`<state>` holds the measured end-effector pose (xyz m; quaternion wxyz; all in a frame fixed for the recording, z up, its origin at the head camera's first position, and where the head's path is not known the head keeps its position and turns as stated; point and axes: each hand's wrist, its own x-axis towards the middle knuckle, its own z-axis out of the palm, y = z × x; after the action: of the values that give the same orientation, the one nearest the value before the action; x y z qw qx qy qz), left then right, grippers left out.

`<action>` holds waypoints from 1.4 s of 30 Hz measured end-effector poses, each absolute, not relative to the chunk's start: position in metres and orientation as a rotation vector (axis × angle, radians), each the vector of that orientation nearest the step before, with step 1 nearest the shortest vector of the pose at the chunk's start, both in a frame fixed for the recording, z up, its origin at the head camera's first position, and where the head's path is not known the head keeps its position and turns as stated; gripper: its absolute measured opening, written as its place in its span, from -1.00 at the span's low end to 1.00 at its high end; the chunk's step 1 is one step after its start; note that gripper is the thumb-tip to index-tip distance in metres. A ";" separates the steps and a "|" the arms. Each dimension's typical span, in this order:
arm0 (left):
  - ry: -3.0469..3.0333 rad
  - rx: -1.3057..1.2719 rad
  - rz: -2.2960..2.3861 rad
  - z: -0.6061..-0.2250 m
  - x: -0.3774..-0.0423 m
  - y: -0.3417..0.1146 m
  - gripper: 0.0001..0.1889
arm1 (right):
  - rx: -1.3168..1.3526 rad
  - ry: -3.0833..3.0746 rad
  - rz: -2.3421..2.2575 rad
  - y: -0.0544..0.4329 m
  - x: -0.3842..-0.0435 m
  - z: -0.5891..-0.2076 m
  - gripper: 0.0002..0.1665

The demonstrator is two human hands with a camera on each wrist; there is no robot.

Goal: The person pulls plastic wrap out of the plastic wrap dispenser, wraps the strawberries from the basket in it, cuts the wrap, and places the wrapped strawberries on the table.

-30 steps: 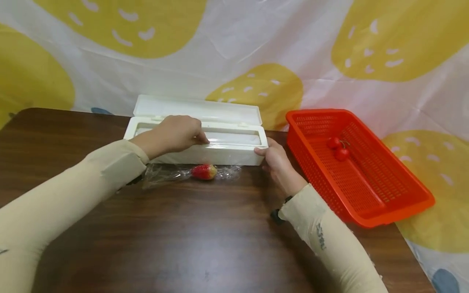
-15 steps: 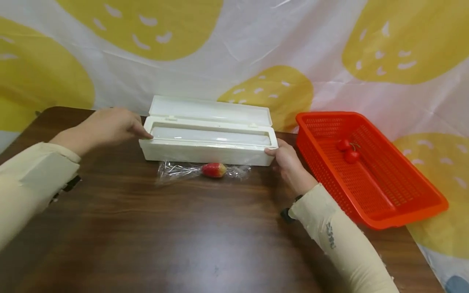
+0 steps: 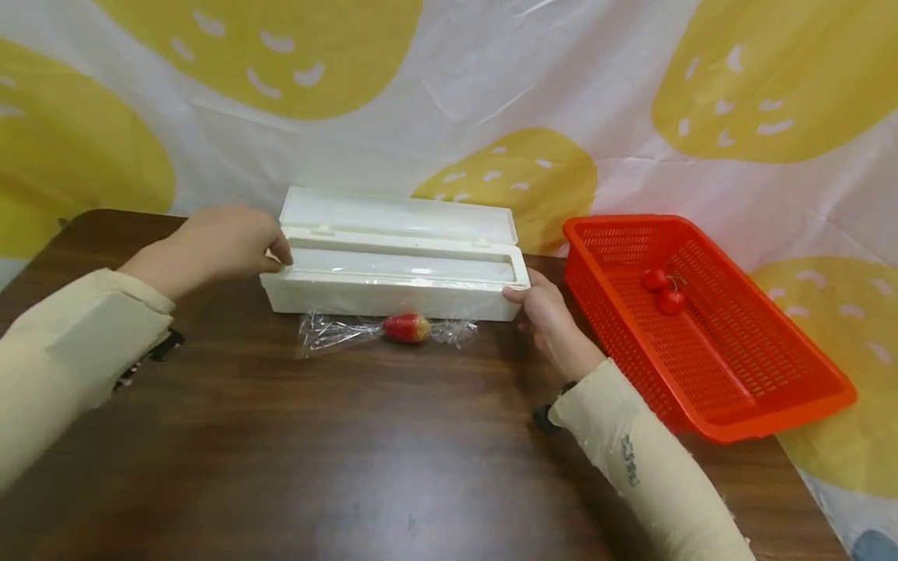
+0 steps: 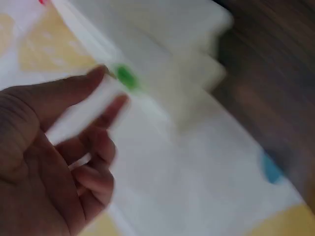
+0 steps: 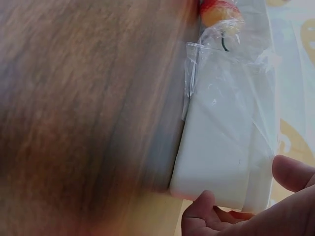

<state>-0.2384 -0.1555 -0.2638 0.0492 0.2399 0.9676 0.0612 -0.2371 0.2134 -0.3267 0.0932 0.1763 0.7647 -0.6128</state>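
Observation:
A white cling film dispenser (image 3: 393, 294) stands lengthwise near the back of the table, its lid (image 3: 396, 216) raised and a white roll (image 3: 400, 263) inside. My right hand (image 3: 550, 312) grips its right end, thumb on the front face. At the left end is my left hand (image 3: 231, 243), thumb and forefinger slightly parted close by a small green piece (image 4: 127, 76) on the dispenser's edge. Against the dispenser's front lies a red-and-yellow fruit (image 3: 406, 328), with clear film (image 3: 337, 333) bunched out at both sides. The right wrist view shows film clinging to the box front too.
A red perforated basket (image 3: 708, 425) stands on the right, tilted in view, with two red cherries (image 3: 671, 301) joined by stems inside. Behind the brown table (image 3: 351, 452) hangs a white cloth (image 3: 491, 47) with yellow patterns.
My left hand has moved from the middle of the dispenser's opening to its left end, and the fingers have since lifted slightly. The right hand keeps its grip.

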 end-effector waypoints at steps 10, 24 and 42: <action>3.028 1.249 0.168 -0.292 -0.204 -0.060 -0.74 | 0.575 2.182 -1.895 0.207 -0.237 -0.324 -0.35; 2.937 1.155 0.106 -0.331 -0.210 -0.036 -0.71 | 0.597 2.129 -2.029 0.210 -0.226 -0.313 -0.15; 2.863 1.112 0.306 -0.336 -0.221 -0.035 -0.85 | -0.716 3.228 -0.782 0.172 -0.163 -0.320 -0.45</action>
<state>-0.2214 -0.0351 -0.3357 0.0276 0.3600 0.9273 0.0990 -0.1635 0.1719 -0.3199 -0.1278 -0.2089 0.9423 -0.2284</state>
